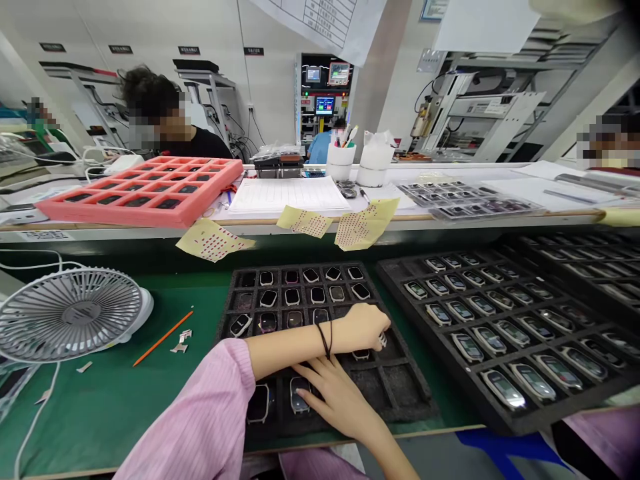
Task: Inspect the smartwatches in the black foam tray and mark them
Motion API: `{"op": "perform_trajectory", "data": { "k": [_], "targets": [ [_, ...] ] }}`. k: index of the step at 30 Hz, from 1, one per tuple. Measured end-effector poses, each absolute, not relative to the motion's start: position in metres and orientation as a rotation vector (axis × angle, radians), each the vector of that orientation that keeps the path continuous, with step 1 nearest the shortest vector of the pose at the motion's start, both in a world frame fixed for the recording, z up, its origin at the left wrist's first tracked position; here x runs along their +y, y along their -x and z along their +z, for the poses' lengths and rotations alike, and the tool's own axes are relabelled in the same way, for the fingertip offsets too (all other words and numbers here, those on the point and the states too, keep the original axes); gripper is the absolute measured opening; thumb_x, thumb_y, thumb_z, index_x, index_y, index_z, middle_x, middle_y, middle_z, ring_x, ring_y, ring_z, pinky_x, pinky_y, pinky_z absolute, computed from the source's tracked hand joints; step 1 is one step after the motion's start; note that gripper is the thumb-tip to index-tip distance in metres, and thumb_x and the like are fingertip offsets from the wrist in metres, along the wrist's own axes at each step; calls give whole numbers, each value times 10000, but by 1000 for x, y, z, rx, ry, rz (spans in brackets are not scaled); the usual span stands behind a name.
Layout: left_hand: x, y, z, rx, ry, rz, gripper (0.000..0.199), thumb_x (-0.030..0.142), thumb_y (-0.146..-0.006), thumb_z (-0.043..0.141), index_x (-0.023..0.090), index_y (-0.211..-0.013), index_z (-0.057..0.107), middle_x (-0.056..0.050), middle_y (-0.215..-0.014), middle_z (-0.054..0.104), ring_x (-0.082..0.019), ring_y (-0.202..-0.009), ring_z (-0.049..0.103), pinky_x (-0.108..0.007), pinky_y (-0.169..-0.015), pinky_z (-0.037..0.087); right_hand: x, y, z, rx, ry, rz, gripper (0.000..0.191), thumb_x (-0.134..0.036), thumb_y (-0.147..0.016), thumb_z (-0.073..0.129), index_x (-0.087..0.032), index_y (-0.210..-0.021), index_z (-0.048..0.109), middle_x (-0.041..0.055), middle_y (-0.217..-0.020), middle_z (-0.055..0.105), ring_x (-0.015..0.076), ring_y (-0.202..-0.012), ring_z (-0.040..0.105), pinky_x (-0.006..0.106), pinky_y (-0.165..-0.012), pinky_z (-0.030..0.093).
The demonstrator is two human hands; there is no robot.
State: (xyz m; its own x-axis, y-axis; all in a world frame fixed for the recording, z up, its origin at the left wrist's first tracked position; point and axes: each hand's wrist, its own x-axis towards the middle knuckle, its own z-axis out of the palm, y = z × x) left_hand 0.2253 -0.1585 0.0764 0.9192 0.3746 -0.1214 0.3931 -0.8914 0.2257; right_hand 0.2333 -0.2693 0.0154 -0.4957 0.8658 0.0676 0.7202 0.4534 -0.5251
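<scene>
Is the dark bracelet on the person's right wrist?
No, the dark bracelet is at the wrist of the left hand, while the right hand has a bare wrist.

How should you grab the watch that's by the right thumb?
I'd pinch the watch by two opposite edges of its frame, from above and the near side. It lies screen up in a pocket of the black tray, so the walls would hinder a sideways grab, and the left forearm crosses beyond it.
</scene>
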Motion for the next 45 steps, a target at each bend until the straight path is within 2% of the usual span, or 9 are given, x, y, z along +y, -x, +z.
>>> {"op": "perform_trajectory", "data": {
  "k": [7, 18, 22, 26, 28, 30, 35, 40, 45],
  "targets": [
    [-170, -210, 77, 587, -2813, -343, 197, 186, -668, 784, 62, -803, 713, -185, -804, 728, -287, -740, 687, -310, -583, 484, -273, -232, 4, -2307, 1372, 617, 430, -360, -938, 466, -302, -1364, 475, 52, -1337, 570, 286, -1260, 496, 455, -1035, 430],
    [-171, -194, 54, 556, -2758, -117, 382, 273, -747, 690, 93, -1070, 593, -126, -881, 716, -247, -781, 676, -268, -527, 405, -279, -235, -5, -2225, 1139, 529, 327, -269, -917, 482, -287, -1202, 640, 49, -1184, 682, 278, -1104, 633, 409, -929, 533],
    [-156, -159, 61, 618, -2628, 96, 457, 399, -726, 731, 166, -1084, 567, -60, -867, 712, -212, -776, 669, -240, -571, 416, -281, -254, 1, -1873, 1242, 615, 260, -331, -905, 501, -237, -1018, 715, 67, -873, 744, 228, -788, 712, 303, -711, 584],
    [-151, -105, 75, 854, -2498, 356, 472, 367, -722, 737, 184, -1111, 544, -48, -911, 705, -210, -824, 671, -245, -672, 447, -264, -266, 8, -1406, 1383, 896, 369, -518, -852, 532, -185, -780, 673, -14, -459, 513, 142, -423, 519, 251, -450, 473],
    [-157, -80, 78, 945, -2468, 455, 471, 315, -721, 734, 179, -1126, 536, -64, -963, 698, -222, -870, 666, -257, -718, 457, -249, -256, 13, -1184, 1362, 1077, 425, -589, -798, 568, -181, -889, 649, 12, -585, 594, 167, -525, 584, 290, -531, 521],
    [-167, -59, 78, 1007, -2454, 516, 450, 266, -731, 713, 166, -1133, 536, -77, -958, 693, -229, -874, 661, -267, -725, 462, -234, -235, 18, -1049, 1301, 1241, 579, -624, -740, 613, -207, -1141, 579, 78, -916, 677, 229, -787, 666, 365, -680, 564],
    [-193, -23, 74, 1146, -2324, 642, 418, 194, -706, 701, 166, -1098, 558, -78, -966, 679, -237, -895, 639, -291, -752, 467, -210, -176, 22, -1140, 1153, 1547, 544, -550, -788, 603, -285, -1257, 526, 64, -1369, 521, 260, -1271, 480, 379, -911, 509],
    [-202, 19, 73, 1229, -1758, 958, 410, 267, -655, 757, 187, -1025, 600, -29, -927, 671, -188, -830, 625, -277, -765, 464, -198, -149, 21, -1406, 972, 1573, 488, -522, -870, 500, -267, -1287, 507, 88, -1293, 585, 245, -1174, 572, 409, -931, 510],
    [-206, 44, 58, 1004, -798, 1093, 447, 374, -574, 820, 164, -919, 628, -28, -865, 656, -166, -789, 628, -279, -727, 491, -199, -141, 30, -1802, 838, 1145, 375, -401, -891, 542, -276, -1242, 578, 81, -1187, 600, 214, -1090, 604, 368, -946, 508]
  ]
}}
